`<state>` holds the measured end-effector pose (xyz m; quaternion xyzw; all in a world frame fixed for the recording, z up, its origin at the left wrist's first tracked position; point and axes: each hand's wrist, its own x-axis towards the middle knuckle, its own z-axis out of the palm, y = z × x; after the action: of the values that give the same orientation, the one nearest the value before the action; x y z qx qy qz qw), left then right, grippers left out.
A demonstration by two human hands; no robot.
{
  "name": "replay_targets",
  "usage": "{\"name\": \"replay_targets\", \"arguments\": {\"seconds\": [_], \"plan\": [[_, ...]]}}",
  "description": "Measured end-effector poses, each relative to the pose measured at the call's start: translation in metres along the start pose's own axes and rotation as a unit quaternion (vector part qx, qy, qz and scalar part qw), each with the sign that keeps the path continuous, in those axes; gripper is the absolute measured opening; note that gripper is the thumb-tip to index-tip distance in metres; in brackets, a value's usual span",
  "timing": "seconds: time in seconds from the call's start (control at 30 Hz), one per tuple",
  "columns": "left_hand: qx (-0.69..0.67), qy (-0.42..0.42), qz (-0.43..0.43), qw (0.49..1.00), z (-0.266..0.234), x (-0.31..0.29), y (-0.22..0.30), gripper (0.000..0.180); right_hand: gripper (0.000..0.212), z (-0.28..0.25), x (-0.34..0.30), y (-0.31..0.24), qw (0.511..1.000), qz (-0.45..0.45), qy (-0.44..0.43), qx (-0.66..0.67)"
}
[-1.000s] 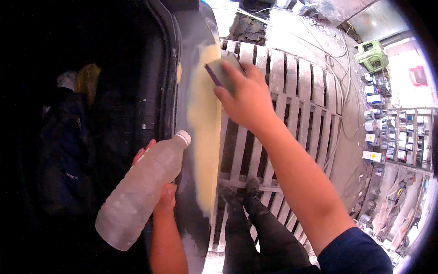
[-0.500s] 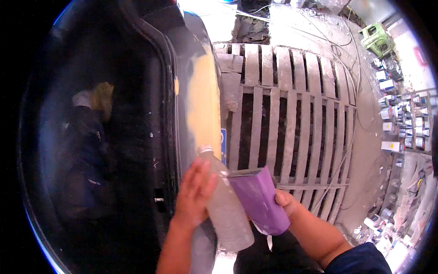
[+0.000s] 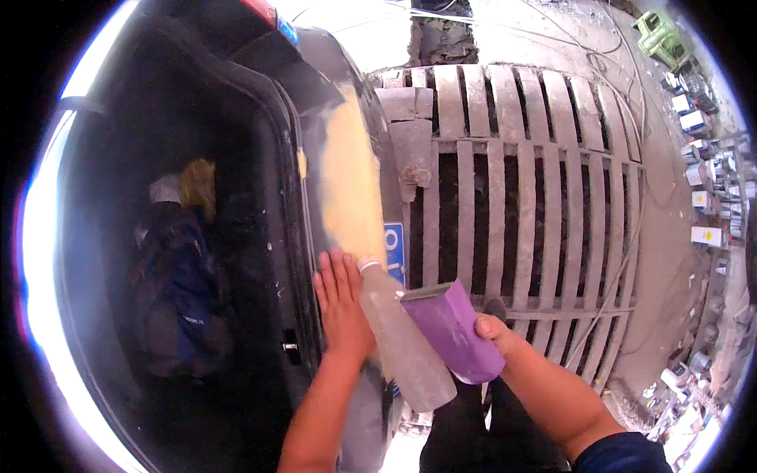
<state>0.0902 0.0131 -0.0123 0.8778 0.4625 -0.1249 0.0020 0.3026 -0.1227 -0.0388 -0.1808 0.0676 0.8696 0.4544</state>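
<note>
My left hand [image 3: 344, 306] lies flat, fingers stretched out, on the dark rear bumper of a car, just below a yellowish filler patch [image 3: 351, 169]. Right beside it slants a cloudy plastic bottle [image 3: 406, 343], its white-ringed neck toward the patch. In my right hand [image 3: 495, 331] is a sanding block [image 3: 453, 331] wrapped in purple sandpaper; the thumb shows on its near side, and the other fingers are hidden beneath. The bottle rests against the block's left side; whether the hidden fingers also hold it, I cannot tell.
The open, dark trunk [image 3: 236, 260] is at the left, with a blue and grey bag [image 3: 185, 296] inside. A blue plate [image 3: 394, 248] is on the bumper. Slatted pallets [image 3: 528, 213] cover the floor to the right. Beyond them lie cables [image 3: 631, 87], a green stool [image 3: 661, 38] and several cans [image 3: 702, 173].
My left hand has come off the bottle's neck and now lies on the bumper to its left. The bottle and block have shifted slightly right in view, and the view itself has moved.
</note>
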Motion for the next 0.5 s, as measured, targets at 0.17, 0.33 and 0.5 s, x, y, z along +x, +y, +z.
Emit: {"name": "replay_targets", "arguments": {"seconds": [0.17, 0.33, 0.5], "plan": [[-0.056, 0.079, -0.006, 0.995, 0.003, 0.054, -0.007, 0.094, 0.103, -0.027, 0.001, -0.004, 0.999, -0.012, 0.003, 0.032], [0.000, 0.109, 0.016, 0.994, 0.002, 0.113, -0.016, 0.100, 0.108, -0.020, -0.015, -0.023, 0.999, -0.035, 0.013, 0.014], [0.020, 0.118, -0.013, 0.993, -0.017, 0.198, -0.035, 0.100, 0.105, -0.011, -0.015, -0.025, 0.994, -0.006, -0.056, 0.093]]}}
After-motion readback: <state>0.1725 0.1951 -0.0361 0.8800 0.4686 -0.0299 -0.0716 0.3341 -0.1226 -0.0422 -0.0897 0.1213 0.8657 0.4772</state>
